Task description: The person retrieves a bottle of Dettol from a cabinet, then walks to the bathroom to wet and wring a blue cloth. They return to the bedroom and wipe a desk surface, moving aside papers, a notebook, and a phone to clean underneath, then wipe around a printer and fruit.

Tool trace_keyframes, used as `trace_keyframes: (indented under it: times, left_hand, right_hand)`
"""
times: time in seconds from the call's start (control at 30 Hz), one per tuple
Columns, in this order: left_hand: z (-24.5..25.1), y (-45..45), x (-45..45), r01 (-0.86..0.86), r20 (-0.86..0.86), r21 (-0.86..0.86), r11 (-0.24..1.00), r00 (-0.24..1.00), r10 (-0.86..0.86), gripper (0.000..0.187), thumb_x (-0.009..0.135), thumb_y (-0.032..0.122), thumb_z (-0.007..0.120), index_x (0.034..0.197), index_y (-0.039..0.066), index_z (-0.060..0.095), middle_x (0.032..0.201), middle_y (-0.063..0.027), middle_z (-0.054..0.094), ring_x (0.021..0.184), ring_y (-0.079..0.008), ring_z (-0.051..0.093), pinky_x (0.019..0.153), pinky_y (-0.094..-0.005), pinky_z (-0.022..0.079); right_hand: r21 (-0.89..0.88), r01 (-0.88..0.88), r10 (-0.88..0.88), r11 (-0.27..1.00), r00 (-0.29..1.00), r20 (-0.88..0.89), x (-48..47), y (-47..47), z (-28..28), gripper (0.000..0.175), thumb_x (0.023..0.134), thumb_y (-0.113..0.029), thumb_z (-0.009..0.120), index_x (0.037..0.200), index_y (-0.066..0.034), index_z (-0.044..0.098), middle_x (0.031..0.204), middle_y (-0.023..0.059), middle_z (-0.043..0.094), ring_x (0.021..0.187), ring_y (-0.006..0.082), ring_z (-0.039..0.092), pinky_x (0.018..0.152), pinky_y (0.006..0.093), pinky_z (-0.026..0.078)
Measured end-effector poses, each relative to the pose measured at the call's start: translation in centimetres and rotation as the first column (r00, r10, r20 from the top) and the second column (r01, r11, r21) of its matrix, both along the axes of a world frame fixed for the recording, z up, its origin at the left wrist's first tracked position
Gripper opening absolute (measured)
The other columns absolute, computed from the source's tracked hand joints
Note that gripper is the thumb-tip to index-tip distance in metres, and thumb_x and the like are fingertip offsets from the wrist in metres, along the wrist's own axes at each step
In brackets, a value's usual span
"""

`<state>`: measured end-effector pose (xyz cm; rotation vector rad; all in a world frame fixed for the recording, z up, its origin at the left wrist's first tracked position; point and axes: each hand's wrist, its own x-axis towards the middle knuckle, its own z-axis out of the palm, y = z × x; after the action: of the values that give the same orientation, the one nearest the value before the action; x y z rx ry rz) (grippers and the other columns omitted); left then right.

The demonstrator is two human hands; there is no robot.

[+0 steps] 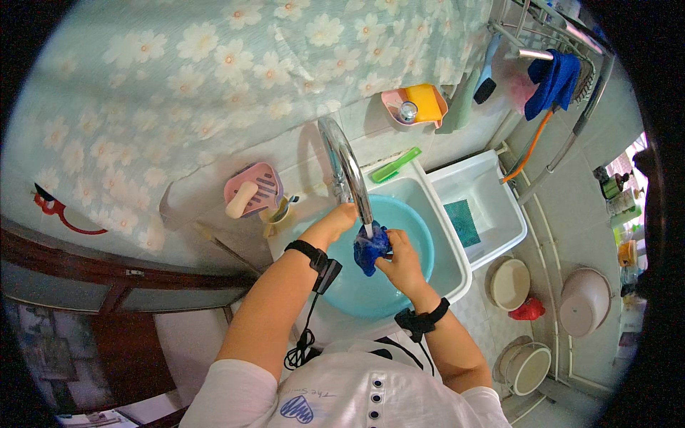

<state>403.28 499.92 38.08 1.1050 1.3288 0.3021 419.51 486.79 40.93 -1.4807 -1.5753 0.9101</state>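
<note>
My right hand (402, 263) pinches a wet, bunched blue cloth (369, 255) between thumb and fingers. The cloth is right under the mouth of a chrome faucet (350, 166), where a short stream of water meets it. Below both hands sits a round light-blue plastic basin (423, 249), set inside a white sink (452, 254). My left hand (341, 218) reaches to the base of the faucet. Its fingertips are hidden there, so its hold on the faucet cannot be made out.
A pink soap dish with a soap bar (242, 199) and a cup (277, 216) are left of the faucet. A green brush (396, 166) lies on the sink's back ledge. Right of the sink stands a white tub (495, 176); buckets (529, 369) are on the floor.
</note>
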Motion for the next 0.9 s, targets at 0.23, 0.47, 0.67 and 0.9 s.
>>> trace_keyframes:
  times: [0.23, 0.47, 0.67, 0.9]
  left_hand:
    - [-3.1, 3.6, 0.5, -0.095, 0.152, -0.043, 0.995, 0.983, 0.101, 0.054, 0.079, 0.04, 0.064, 0.119, 0.005, 0.051, 0.122, -0.0101, 0.049, 0.115, -0.0206, 0.041, 0.094, -0.0394, 0.035]
    - [-1.1, -5.8, 1.3, -0.208, 0.1, -0.548, 0.81, 0.945, 0.311, 0.073, 0.081, 0.062, 0.049, 0.128, 0.007, 0.043, 0.121, -0.0131, 0.052, 0.113, -0.0315, 0.049, 0.099, -0.0442, 0.036]
    - [-1.9, -7.1, -1.5, -0.049, 0.633, -0.606, 0.794, 0.574, 0.519, 0.044, 0.084, 0.046, 0.056, 0.109, 0.009, 0.055, 0.106, -0.0081, 0.059, 0.097, -0.0231, 0.058, 0.087, -0.0409, 0.046]
    - [0.7, -8.2, -0.9, -0.51, 0.558, -0.471, 0.72, 0.46, 0.691, 0.031, 0.087, 0.044, 0.054, 0.091, 0.013, 0.055, 0.088, -0.003, 0.059, 0.085, -0.0198, 0.057, 0.079, -0.0374, 0.047]
  right_hand:
    - [-0.065, 0.109, -0.117, 0.992, 0.985, -0.128, 0.6, -0.5, -0.9, 0.044, 0.069, -0.005, 0.063, 0.11, -0.0003, 0.049, 0.108, 0.0157, 0.052, 0.084, 0.0291, 0.058, 0.073, 0.0356, 0.048]
    - [0.131, 0.131, -0.151, 0.983, 0.977, 0.153, 0.1, -0.6, 0.4, 0.041, 0.067, -0.005, 0.065, 0.105, 0.0003, 0.049, 0.107, 0.0167, 0.056, 0.09, 0.0345, 0.056, 0.076, 0.0388, 0.048]
    - [0.22, -0.165, 0.185, 0.962, 0.98, -0.077, -2.2, -3.3, 1.5, 0.042, 0.063, -0.002, 0.068, 0.101, -0.0007, 0.05, 0.117, 0.0177, 0.053, 0.104, 0.0366, 0.051, 0.082, 0.0396, 0.046]
    - [0.375, -0.217, 0.062, 0.901, 0.921, 0.384, -0.5, -3.9, 2.6, 0.045, 0.065, -0.003, 0.068, 0.108, -0.0041, 0.054, 0.116, 0.0139, 0.053, 0.103, 0.032, 0.051, 0.084, 0.0384, 0.046]
